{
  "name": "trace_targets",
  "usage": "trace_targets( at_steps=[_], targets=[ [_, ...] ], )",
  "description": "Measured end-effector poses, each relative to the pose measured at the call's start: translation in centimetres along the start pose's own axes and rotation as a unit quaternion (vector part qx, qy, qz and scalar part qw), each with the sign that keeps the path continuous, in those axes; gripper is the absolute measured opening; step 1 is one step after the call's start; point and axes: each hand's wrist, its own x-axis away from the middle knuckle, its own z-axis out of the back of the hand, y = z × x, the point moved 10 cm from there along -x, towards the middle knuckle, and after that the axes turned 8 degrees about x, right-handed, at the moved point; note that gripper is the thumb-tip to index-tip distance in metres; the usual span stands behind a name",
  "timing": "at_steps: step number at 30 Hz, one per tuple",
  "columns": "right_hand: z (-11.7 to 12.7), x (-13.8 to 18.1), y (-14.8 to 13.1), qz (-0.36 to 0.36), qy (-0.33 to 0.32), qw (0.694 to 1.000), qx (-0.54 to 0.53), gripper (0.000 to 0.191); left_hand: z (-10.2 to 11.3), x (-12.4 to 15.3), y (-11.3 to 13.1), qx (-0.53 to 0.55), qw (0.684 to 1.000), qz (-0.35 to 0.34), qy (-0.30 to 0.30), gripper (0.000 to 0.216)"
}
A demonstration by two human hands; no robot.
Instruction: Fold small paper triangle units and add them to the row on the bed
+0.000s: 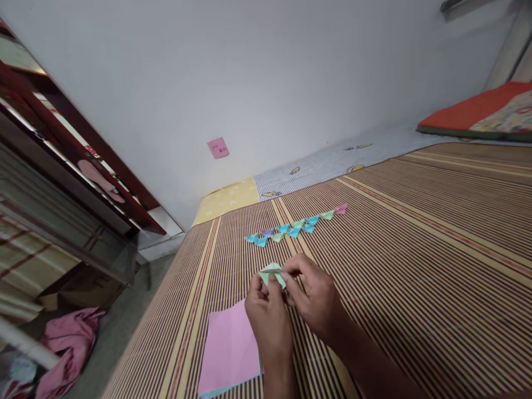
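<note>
My left hand (268, 318) and my right hand (313, 296) meet over a striped mat, both pinching a small folded light-green paper piece (272, 272). The piece is held just above the mat, its folded tip pointing left. Right below my left hand lies a flat stack of square paper with a pink sheet (230, 349) on top. Beyond my hands, a row of several small folded paper triangles (297, 227) in blue, green, purple and pink runs diagonally across the mat.
The striped bamboo mat (415, 260) covers a bed against a white wall with a pink sticky note (218, 148). A red pillow (482, 113) lies at far right. A dark wooden shelf (62, 160) and pink cloth (68, 346) stand on the floor at left.
</note>
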Motion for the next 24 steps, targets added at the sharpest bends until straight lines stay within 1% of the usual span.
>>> trace_targets(
  at_steps=[2, 5, 10, 13, 15, 18, 22, 24],
  targets=[
    [-0.1, 0.0, 0.8, -0.047, -0.007, 0.999, -0.007, 0.012, -0.1, 0.4, 1.1, -0.062, 0.998, -0.029, 0.010, 0.028],
    [-0.1, -0.1, 1.0, -0.060, -0.014, 0.998, -0.001, 0.013, -0.2, 0.8, 1.6, -0.118, 0.992, -0.037, 0.016, 0.039],
    [-0.3, -0.3, 0.2, -0.016, -0.033, 0.999, 0.026, 0.008, -0.3, 0.8, 1.8, -0.182, 0.981, -0.064, 0.015, 0.042],
    [-0.2, -0.4, 0.0, 0.015, -0.039, 0.996, 0.073, 0.012, -0.9, 0.8, 1.9, -0.204, 0.976, -0.079, -0.007, 0.040],
    [-0.2, -0.4, -0.2, 0.036, -0.039, 0.993, 0.105, 0.017, -1.3, 0.9, 1.9, -0.211, 0.974, -0.077, -0.021, 0.041],
    [-0.1, -0.2, -0.4, 0.066, -0.034, 0.988, 0.132, 0.020, -1.5, 1.2, 2.2, -0.221, 0.972, -0.075, -0.023, 0.042],
    [0.0, -0.1, -0.6, 0.076, -0.023, 0.988, 0.134, 0.021, -1.6, 1.4, 2.7, -0.231, 0.969, -0.083, -0.019, 0.042],
    [0.2, -0.1, -0.6, 0.075, -0.016, 0.989, 0.126, 0.022, -1.7, 1.5, 2.7, -0.215, 0.973, -0.082, -0.020, 0.041]
  ],
)
